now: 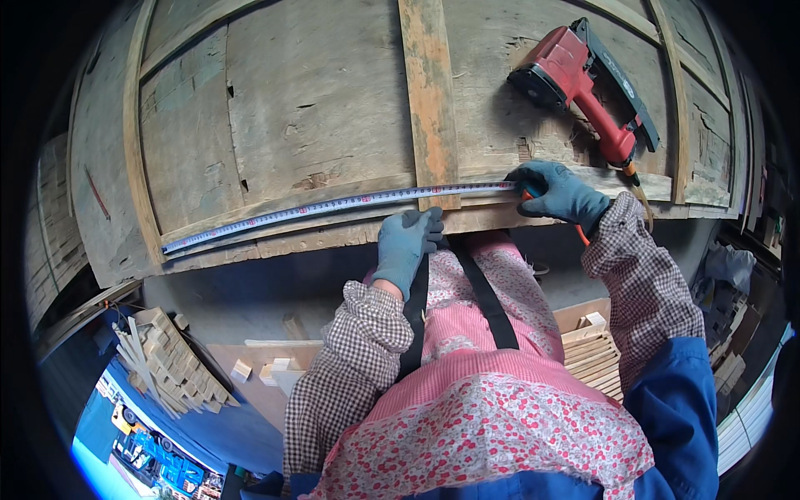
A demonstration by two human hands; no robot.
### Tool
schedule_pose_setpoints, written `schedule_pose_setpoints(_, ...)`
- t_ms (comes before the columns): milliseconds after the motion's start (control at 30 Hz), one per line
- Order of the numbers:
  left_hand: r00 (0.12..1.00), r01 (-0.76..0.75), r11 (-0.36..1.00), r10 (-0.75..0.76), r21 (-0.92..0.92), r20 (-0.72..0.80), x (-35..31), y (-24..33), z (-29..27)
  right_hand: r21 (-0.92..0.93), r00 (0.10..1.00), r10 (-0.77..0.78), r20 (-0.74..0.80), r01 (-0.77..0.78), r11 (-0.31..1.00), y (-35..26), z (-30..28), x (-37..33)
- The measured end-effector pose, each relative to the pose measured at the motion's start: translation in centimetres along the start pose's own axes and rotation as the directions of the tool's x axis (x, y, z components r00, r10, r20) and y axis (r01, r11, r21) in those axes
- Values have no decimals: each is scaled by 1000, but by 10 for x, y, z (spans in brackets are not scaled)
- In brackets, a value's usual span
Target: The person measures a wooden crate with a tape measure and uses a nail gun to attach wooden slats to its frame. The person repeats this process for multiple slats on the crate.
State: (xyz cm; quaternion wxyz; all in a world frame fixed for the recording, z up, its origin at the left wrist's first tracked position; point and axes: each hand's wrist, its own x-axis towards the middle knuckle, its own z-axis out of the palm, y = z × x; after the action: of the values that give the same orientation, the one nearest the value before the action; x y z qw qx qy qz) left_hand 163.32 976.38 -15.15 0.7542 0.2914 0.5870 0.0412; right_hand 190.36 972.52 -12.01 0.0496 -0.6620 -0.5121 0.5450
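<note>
A tape measure's white blade lies stretched along the near edge of a wooden panel, its far end by the left slat. My right hand, in a grey-blue glove, is closed round the tape measure at the blade's right end; only a bit of its orange case shows. At the near edge, just below the end of the middle slat, my left hand is gloved too, with its fingers curled together. Whatever those fingers pinch, if anything, is hidden.
A red and black nail gun lies on the panel at the far right, its hose running over the near edge. Cut wood blocks are stacked at lower left. Wooden strips sit below the panel at right.
</note>
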Motion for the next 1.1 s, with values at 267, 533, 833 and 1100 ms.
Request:
schedule_pose_setpoints(267, 930, -308, 936, 259, -170, -261, 1, -30, -2, 29, 1000, -4, 9, 3, 1000, -1, -1, -2)
schedule_pose_setpoints(533, 920, -301, 945, 252, -127, -301, 7, -32, -1, 45, 1000, 14, 11, -14, 999, 1, 0, -1)
schedule_pose_setpoints(833, 937, -273, 943, 215, -191, -276, 2, -24, -1, 36, 1000, 8, 2, -8, 999, 0, 0, -1)
schedule_pose_setpoints(1100, 935, -288, 948, 248, -133, -254, 6, -29, -5, 62, 1000, 22, 14, -22, 998, -3, -1, -1)
